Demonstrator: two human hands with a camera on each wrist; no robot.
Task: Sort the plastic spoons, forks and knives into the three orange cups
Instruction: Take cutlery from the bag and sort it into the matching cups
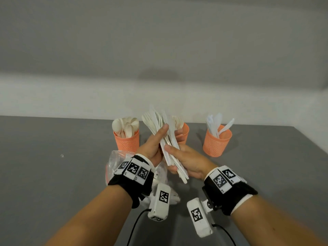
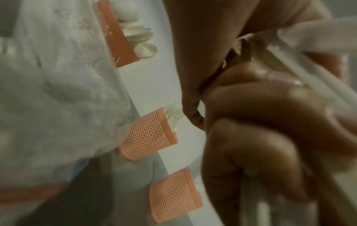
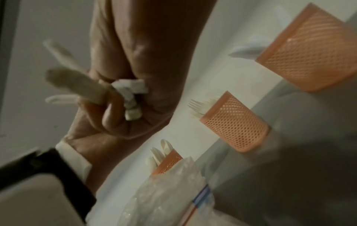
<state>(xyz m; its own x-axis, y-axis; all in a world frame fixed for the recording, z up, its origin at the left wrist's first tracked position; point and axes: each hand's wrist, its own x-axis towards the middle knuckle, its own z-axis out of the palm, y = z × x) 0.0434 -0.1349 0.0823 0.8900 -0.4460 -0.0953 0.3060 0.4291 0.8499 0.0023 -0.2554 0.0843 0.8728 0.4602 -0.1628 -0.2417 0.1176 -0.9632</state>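
Note:
Both hands hold one bundle of white plastic cutlery (image 1: 166, 139), forks and knives mixed, above the table's middle. My left hand (image 1: 157, 139) grips it from the left with the thumb on top. My right hand (image 1: 179, 157) holds its lower part, thumb pressed on the handles. Behind stand three orange mesh cups: the left cup (image 1: 126, 142) is full of spoons, the middle cup (image 1: 184, 134) holds forks, and the right cup (image 1: 217, 143) holds knives. The right wrist view shows the handle ends (image 3: 132, 97) between the two palms.
A crumpled clear plastic bag (image 1: 114, 162) lies on the grey table (image 1: 53, 174) under my left wrist, just in front of the spoon cup. A pale wall runs along the table's far edge behind the cups.

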